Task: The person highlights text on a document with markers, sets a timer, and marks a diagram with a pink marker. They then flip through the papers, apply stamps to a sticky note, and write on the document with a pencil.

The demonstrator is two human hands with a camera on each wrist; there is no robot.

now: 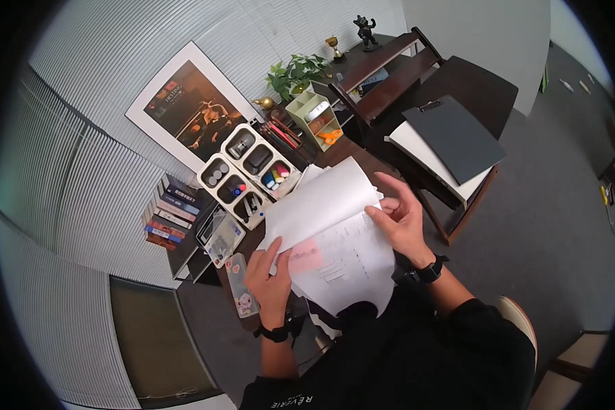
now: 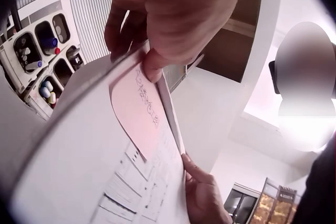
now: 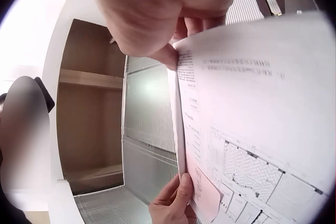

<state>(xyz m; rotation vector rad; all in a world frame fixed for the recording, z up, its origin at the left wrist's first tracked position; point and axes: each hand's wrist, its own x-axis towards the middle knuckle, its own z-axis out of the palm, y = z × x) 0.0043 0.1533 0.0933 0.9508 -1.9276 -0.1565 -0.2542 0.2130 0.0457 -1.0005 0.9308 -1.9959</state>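
Blinds [image 1: 116, 75], 2 hands [image 1: 266, 277] pinching papers [image 1: 321, 205]

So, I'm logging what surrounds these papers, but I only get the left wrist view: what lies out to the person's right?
Observer: In the head view, a dark clipboard lies partly over something white.
Operator: And out left?
Observer: Several books, near the window blinds.
Operator: I see printed lines on the papers; is anything else drawn there?
Observer: Yes, the right wrist view shows a hatched area on the page.
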